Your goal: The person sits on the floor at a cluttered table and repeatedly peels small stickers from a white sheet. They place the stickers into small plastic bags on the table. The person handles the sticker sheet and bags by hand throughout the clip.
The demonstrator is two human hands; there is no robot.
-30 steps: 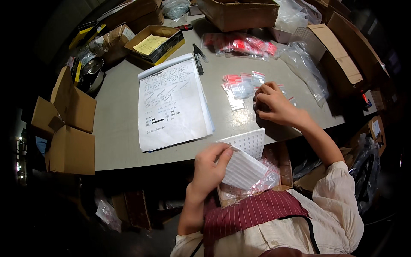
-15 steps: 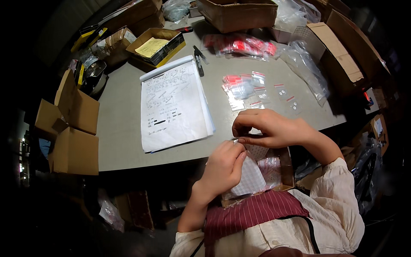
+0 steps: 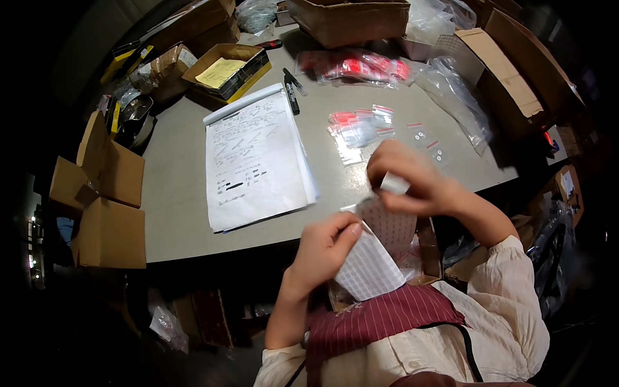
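Observation:
My left hand (image 3: 319,251) pinches the upper edge of a white sheet (image 3: 371,267) covered in rows of small round dots, which hangs over the table's front edge near my lap. My right hand (image 3: 416,177), blurred by motion, is closed on the top of a second, paler sheet (image 3: 392,222) with rows of faint marks. Whether the two sheets are joined, I cannot tell. Beneath them, an open cardboard box (image 3: 429,248) holds small printed clear bags (image 3: 409,263). Beyond my right hand lie a pile of small zip bags (image 3: 358,132) and two zip bags (image 3: 438,153) with small white rings.
A written notepad (image 3: 258,168) lies to the left, with black markers (image 3: 291,93) beside it. Red-and-clear packed bags (image 3: 354,66), a long clear plastic bag (image 3: 458,106) and cardboard boxes (image 3: 348,22) stand around the back. An open carton (image 3: 113,219) sits at the left edge.
My right hand has moved up and away from my left, raising the paler sheet. My left hand has shifted slightly down and left, and the dotted sheet now faces up more fully.

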